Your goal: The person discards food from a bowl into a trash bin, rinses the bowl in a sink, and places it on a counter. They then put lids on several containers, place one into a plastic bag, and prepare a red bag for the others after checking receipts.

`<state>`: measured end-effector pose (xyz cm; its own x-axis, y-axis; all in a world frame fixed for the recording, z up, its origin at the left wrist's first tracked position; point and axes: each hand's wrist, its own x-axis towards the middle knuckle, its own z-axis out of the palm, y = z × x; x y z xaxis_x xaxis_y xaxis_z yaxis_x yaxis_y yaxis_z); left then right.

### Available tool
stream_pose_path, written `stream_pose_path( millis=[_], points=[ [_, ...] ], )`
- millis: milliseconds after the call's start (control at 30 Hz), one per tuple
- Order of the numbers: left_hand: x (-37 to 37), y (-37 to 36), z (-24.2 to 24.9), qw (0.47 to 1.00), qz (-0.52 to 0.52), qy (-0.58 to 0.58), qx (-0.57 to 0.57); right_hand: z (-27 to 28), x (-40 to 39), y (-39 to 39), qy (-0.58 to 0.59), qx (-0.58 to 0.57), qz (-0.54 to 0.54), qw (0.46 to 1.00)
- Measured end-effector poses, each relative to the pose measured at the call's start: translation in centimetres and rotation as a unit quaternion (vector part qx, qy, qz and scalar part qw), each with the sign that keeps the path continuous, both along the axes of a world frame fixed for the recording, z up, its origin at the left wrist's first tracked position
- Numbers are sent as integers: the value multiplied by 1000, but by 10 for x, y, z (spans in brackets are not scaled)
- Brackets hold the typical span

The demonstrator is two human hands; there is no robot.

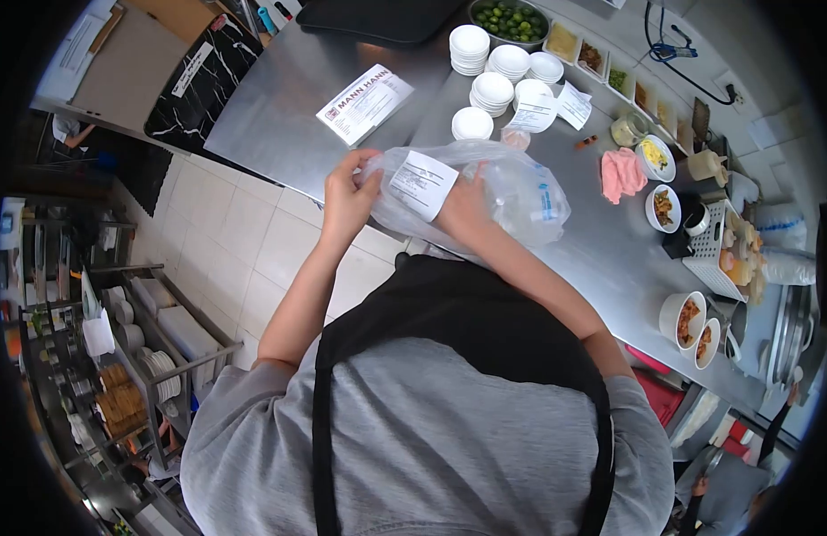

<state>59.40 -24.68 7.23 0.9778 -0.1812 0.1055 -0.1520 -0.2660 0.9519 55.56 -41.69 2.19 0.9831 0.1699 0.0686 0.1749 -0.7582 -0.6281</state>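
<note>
the left hand (pixel 349 198) pinches the gathered edge of a crumpled, see-through plastic bag (pixel 518 198) between thumb and fingers. the bag is held at the near edge of a brushed grey steel counter (pixel 270 112), in front of the person's black apron (pixel 440 317), and its right part bears small blue print. the right hand (pixel 463 213) is at the middle of the bag, its fingers partly veiled by the plastic; i cannot tell whether they grasp anything. a white printed paper slip (pixel 422 185) lies against the bag between the two hands, its right edge just beside the right hand.

beyond the left hand, a flat white packet with dark red lettering (pixel 365 104) lies on the counter, well apart from the bag's far end. beyond the bag stand stacks of small round white dishes (pixel 470 49), and two curled white printed slips (pixel 533 107) are at the right of these. behind the stacks is a round metal bowl of green limes (pixel 507 21).

to the right of the bag lie a crumpled pink cloth (pixel 621 175) and, near it, a white bowl with yellow food (pixel 655 158). farther right, two white tubs of reddish-brown food (pixel 683 322) stand side by side near the counter's edge.
</note>
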Motion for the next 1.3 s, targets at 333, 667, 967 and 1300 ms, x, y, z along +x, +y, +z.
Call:
stream_pose_path(
  millis=[333,667,967,1300],
  points=[
    [-12,11,-8,998,-39,37,28,40,-28,-41,60,33,82,994],
    [-21,5,-5,995,-64,69,32,16,-33,-30,313,584,-116,740],
    [-9,10,-36,998,3,65,-21,99,-78,-63,293,511,58,806],
    [-24,31,-34,973,0,230,-9,-28,-70,-186,212,221,-73,949]
  ],
)
